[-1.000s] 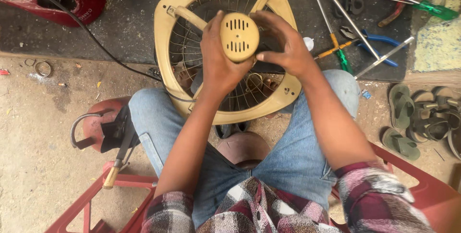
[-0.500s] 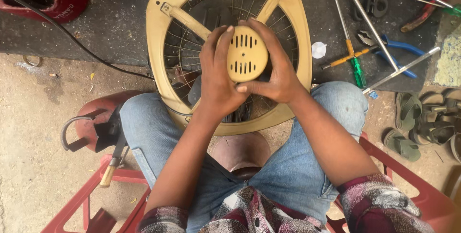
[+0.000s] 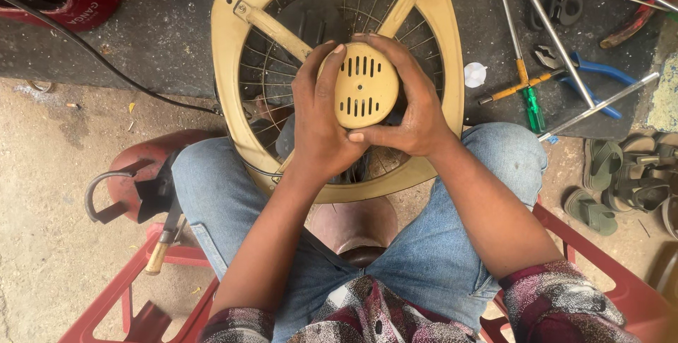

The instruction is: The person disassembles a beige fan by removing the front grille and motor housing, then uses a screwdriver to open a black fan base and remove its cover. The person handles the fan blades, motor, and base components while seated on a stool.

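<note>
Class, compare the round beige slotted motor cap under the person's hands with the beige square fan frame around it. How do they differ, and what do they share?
The round beige slotted motor cap is small and circular; the beige square fan frame is far larger, with rounded corners. The cap is solid with short slots; the frame is open, filled with wire spokes. The left hand and right hand grip the cap, while the frame rests on the person's knees. Both share the same beige colour.

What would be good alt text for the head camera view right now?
Seen from above, a seated person's left hand and right hand clasp the round slotted motor cover of a beige exhaust fan propped on their knees; screwdrivers and pliers lie beside it.
</note>
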{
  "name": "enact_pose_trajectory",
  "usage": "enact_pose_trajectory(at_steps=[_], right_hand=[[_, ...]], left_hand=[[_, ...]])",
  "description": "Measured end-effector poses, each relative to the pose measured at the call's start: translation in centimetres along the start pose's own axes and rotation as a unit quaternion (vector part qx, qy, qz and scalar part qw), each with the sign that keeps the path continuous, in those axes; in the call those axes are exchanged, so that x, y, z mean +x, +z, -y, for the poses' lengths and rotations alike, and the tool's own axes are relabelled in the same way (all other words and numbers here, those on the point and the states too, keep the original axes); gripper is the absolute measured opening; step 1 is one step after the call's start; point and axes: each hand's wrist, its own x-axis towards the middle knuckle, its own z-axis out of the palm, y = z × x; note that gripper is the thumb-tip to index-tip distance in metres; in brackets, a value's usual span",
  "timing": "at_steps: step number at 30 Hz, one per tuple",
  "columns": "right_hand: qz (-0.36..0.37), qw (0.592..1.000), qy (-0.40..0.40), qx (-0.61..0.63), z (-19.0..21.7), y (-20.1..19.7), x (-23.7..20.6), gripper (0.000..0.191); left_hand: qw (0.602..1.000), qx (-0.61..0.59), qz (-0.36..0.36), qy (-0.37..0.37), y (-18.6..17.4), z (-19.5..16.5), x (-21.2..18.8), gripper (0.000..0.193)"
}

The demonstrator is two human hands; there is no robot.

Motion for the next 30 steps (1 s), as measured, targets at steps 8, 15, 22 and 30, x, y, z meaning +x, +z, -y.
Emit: enact_pose_trajectory(at_steps=[8,15,22,30], right_hand=[[0.000,1.000,0.013,0.027,-0.25,0.16,0.05,0.108],[0.000,0.999,0.014,0.041,-0.78,0.25,0.00,0.108],[-0.002,0.999,0.017,0.042,-0.80,0.10,-0.06,0.107],[0.001,0.999,0.026,0.039,-0.81,-0.13,0.05,0.107]], left_hand=[[1.000,0.005,-0.003,0.005,-0.25,-0.09,0.04,0.092],[1.000,0.010,0.006,-0.001,-0.30,-0.18,0.06,0.091],[1.000,0.008,0.007,-0.002,-0.24,-0.22,0.10,0.092],[1.000,0.005,0.011,-0.005,-0.07,-0.28,0.17,0.092]])
